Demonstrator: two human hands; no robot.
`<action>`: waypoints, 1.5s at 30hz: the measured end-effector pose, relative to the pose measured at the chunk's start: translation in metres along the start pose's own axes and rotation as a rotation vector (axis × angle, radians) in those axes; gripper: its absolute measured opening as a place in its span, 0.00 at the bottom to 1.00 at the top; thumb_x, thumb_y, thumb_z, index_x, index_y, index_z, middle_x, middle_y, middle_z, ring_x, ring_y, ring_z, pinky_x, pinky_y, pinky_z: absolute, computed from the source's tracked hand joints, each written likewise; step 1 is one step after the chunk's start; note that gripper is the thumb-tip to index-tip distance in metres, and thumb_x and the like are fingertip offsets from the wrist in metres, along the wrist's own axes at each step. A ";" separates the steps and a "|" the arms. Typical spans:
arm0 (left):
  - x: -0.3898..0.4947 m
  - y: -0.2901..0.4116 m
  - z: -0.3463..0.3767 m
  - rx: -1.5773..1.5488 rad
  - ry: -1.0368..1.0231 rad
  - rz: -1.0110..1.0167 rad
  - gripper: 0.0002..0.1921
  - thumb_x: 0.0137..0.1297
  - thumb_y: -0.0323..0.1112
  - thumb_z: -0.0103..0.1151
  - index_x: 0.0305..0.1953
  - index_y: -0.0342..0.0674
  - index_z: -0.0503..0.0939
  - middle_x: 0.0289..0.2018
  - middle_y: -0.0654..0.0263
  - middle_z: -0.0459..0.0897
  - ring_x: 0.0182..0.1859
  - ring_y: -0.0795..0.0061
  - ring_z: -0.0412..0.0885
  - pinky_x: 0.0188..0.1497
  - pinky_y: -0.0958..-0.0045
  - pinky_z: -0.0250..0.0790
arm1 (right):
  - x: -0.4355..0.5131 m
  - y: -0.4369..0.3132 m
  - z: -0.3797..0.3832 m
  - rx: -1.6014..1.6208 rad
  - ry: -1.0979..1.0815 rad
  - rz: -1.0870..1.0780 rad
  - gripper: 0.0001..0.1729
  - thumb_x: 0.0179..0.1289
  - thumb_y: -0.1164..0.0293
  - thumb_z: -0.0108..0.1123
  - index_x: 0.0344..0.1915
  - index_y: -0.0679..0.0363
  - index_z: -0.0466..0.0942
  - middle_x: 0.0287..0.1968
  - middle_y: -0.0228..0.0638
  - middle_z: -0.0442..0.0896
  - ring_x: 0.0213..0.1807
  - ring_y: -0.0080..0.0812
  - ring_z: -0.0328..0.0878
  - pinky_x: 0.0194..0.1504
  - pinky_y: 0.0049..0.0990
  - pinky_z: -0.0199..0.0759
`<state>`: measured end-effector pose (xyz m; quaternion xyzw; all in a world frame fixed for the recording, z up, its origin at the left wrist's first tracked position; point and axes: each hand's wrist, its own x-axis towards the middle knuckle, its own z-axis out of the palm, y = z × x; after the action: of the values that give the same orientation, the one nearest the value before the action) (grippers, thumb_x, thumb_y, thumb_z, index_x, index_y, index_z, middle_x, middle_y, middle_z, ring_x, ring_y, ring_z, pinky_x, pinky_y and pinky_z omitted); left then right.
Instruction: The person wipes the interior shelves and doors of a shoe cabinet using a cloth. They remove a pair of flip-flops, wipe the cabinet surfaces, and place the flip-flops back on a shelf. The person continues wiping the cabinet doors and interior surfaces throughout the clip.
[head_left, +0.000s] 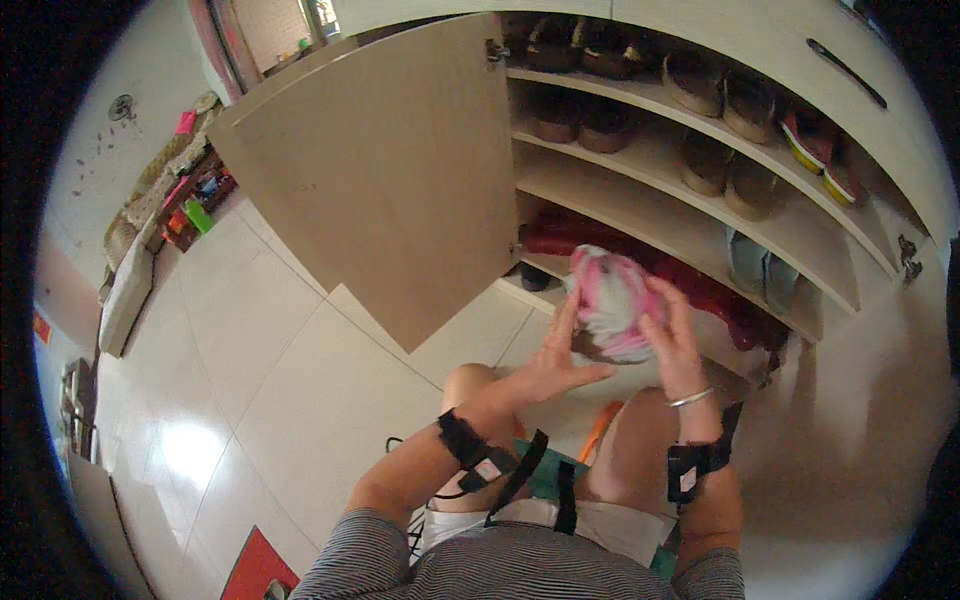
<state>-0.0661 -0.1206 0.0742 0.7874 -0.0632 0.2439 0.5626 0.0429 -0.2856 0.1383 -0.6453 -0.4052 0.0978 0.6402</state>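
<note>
Between my two hands is a pink-and-white item (615, 304), blurred, perhaps a shoe or a bundle of cloth. My left hand (559, 360) holds it along its left side, with the thumb spread below it. On the opposite side, my right hand (673, 334) has its fingers against the pink edge. The item is in front of the lowest part of a shoe cabinet (600, 178), whose shelves bear several shoes. Dark red material (581, 234), glossy in places, lies on a low shelf behind my hands and is partly hidden by them.
The cabinet's wooden door (375, 172) stands swung out to the left. Brown shoes (694, 82) and a red-and-yellow pair (806, 142) sit on the top shelf. Grey footwear (761, 266) is lower right. A red mat (259, 570) lies on the tiled floor (277, 420).
</note>
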 end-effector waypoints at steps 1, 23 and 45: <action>0.002 -0.004 -0.001 -0.100 0.101 -0.102 0.48 0.55 0.36 0.67 0.70 0.42 0.44 0.64 0.59 0.57 0.65 0.65 0.59 0.66 0.64 0.55 | 0.001 0.002 0.019 0.062 -0.053 0.018 0.25 0.66 0.70 0.53 0.62 0.61 0.61 0.60 0.35 0.67 0.61 0.31 0.64 0.64 0.29 0.55; 0.025 0.099 0.017 -0.228 -0.179 -0.063 0.22 0.68 0.35 0.52 0.60 0.36 0.66 0.51 0.64 0.74 0.40 0.79 0.75 0.44 0.79 0.66 | -0.101 -0.073 -0.080 0.059 0.510 -0.002 0.33 0.50 0.76 0.64 0.58 0.61 0.66 0.54 0.34 0.75 0.56 0.31 0.70 0.58 0.33 0.65; 0.056 0.113 0.084 -0.341 -0.359 -0.086 0.19 0.69 0.38 0.49 0.58 0.41 0.67 0.55 0.63 0.71 0.49 0.73 0.74 0.51 0.72 0.67 | -0.264 -0.185 -0.209 0.077 1.128 -0.175 0.26 0.57 0.64 0.56 0.54 0.65 0.70 0.49 0.35 0.76 0.49 0.31 0.74 0.52 0.30 0.68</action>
<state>-0.0335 -0.2286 0.1751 0.7138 -0.1687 0.0616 0.6769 -0.0684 -0.6398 0.2359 -0.5378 -0.0489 -0.3006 0.7862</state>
